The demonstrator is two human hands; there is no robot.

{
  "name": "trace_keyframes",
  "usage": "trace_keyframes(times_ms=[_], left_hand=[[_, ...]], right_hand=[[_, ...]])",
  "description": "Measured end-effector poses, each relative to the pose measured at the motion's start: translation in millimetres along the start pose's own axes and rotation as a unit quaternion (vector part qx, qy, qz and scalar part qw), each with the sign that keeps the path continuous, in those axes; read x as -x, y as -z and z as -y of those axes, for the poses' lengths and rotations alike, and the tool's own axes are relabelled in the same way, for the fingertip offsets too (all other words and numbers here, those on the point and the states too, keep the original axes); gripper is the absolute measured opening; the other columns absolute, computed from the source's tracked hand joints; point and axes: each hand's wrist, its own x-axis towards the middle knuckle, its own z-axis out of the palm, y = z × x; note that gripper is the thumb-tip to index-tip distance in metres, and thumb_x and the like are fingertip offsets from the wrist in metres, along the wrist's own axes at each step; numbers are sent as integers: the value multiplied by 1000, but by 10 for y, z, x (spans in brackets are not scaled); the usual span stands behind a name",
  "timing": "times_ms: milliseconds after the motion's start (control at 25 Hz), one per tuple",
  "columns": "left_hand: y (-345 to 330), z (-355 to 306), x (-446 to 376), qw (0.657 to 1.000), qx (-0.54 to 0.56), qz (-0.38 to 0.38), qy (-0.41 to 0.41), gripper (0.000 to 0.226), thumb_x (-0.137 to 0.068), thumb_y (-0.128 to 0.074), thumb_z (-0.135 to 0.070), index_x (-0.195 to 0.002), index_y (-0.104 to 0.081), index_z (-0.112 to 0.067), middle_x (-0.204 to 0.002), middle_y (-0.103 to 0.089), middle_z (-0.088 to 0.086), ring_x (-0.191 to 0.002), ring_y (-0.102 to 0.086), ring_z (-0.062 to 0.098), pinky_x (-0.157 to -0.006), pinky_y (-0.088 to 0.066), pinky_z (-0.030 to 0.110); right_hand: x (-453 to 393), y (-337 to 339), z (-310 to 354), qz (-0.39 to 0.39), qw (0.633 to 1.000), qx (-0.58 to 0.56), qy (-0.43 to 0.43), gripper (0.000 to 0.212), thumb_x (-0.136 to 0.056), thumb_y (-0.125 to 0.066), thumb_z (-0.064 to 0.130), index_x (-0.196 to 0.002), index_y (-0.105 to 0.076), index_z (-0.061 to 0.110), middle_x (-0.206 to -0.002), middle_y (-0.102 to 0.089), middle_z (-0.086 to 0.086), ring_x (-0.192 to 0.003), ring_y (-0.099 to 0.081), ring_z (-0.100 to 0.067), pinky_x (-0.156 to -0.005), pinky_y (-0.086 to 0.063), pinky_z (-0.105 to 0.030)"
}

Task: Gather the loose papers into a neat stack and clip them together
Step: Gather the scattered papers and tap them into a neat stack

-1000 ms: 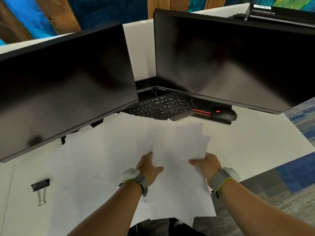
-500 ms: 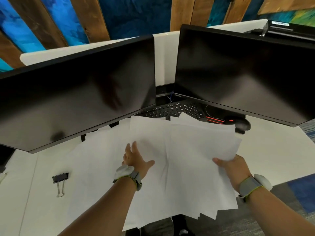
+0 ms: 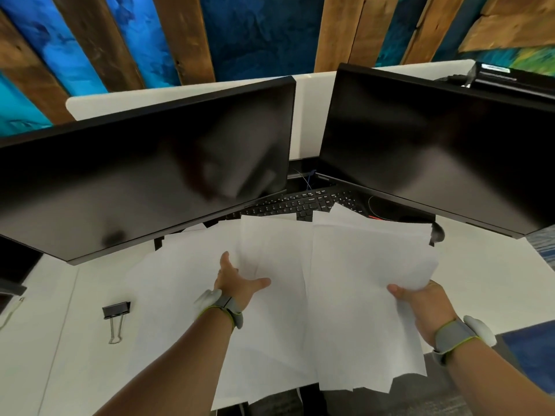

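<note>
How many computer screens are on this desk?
2. The left monitor stands over the desk's left side; the right monitor stands to the right, angled inward. Both are dark. No others show, though the view cuts off at the edges.

We sit at a white desk (image 3: pixel 492 283) with a low white partition (image 3: pixel 180 94) along its back. Two dark, switched-off monitors (image 3: pixel 144 187) (image 3: pixel 435 154) stand angled toward us, a black keyboard (image 3: pixel 300 205) tucked beneath them. Behind rises a wall (image 3: pixel 258 34) of blue-painted panels and brown wooden planks. Grey-and-blue carpet (image 3: pixel 528 349) shows at our right.
</note>
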Motion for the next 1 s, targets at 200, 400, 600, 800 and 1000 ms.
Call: trace_keyframes(times_ms=[200,400,600,800,1000], left_hand=[[-136,-89,63,993,109,47,-14,98,-51,-93,-44,-136,-49,-22,-121,-67,1,-105,-66,20,-92,-55,37],[-343,-210,150,991,76,100,-33,76,-60,-92,-34,-124,-54,-18,-116,-67,-2,-105,-64,21,-90,-52,32],[-573,-202,143,989,64,130,-27,62,-72,-86,-16,-126,-56,-14,-114,-69,5,-98,-67,23,-82,-54,30],[-694,-249,175,991,48,118,-41,32,-77,-81,-17,-106,-66,-15,-96,-72,0,-94,-69,25,-76,-52,28],[-768,-386,184,993,20,107,-54,74,-63,-85,-43,-126,-54,-21,-127,-55,1,-106,-60,21,-93,-52,34]], right_hand=[[25,-187,0,57,997,-48,-35,36,-80,-75,-5,-115,-68,-2,-111,-73,-24,-102,-69,-44,-96,-53,-54],[-1,-393,-49,112,991,-48,-53,40,-76,-76,-6,-115,-69,-2,-113,-74,-22,-107,-69,-43,-100,-51,-57],[25,-531,-57,147,986,10,-74,39,-76,-81,-1,-113,-70,7,-107,-77,-14,-99,-73,-36,-86,-60,-47],[-23,-507,-188,92,991,15,-94,38,-72,-80,-10,-109,-71,-4,-106,-75,-23,-92,-73,-38,-85,-58,-47],[-84,-401,-58,57,997,38,-35,38,-72,-85,1,-109,-73,3,-104,-77,-15,-92,-74,-35,-90,-57,-53]])
